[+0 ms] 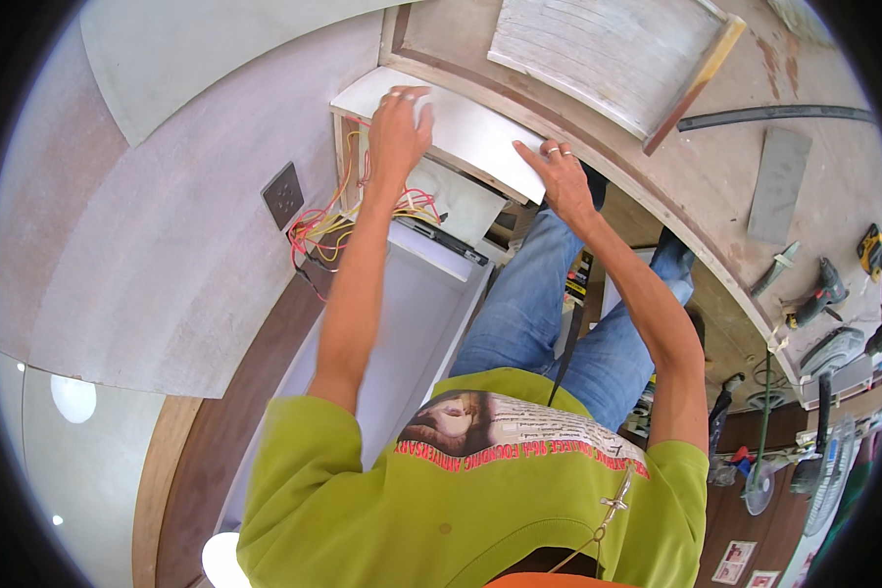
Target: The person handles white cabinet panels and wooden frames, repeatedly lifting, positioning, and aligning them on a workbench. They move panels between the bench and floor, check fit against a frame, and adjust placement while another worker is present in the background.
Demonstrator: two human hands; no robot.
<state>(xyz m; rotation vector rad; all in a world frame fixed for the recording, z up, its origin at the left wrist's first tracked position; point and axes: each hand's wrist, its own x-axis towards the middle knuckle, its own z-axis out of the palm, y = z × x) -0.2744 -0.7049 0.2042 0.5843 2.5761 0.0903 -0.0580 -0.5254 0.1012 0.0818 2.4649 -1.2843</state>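
At the far left, a grey switch plate (pixel 283 195) sat flat on the pale wall panel (pixel 167 245), and one loose bundle of red and yellow wires (pixel 325 227) spilled from the opening just right of it, hanging free, probably because it was not yet connected.

The left hand (pixel 399 127) reached up to the far left corner of the white board (pixel 461 127), fingers curled over its edge and gripping it. The right hand (pixel 559 171), two rings on its fingers, lay open and flat against the board's right end, pressing rather than clasping. One hand at each end looked like a way to keep the board level while it sat across the top of the cabinet opening. The board lay tilted, far left to near right, above a white cabinet side panel (pixel 412 323).

Further right, on the dusty worktop (pixel 715 196), lay one slatted wooden frame (pixel 608 54), one grey slab (pixel 779 181), one pair of pliers (pixel 774 269) and one cordless drill (pixel 818 294), all well apart from the hands. Two small fans (pixel 760 485) stood near the right edge.
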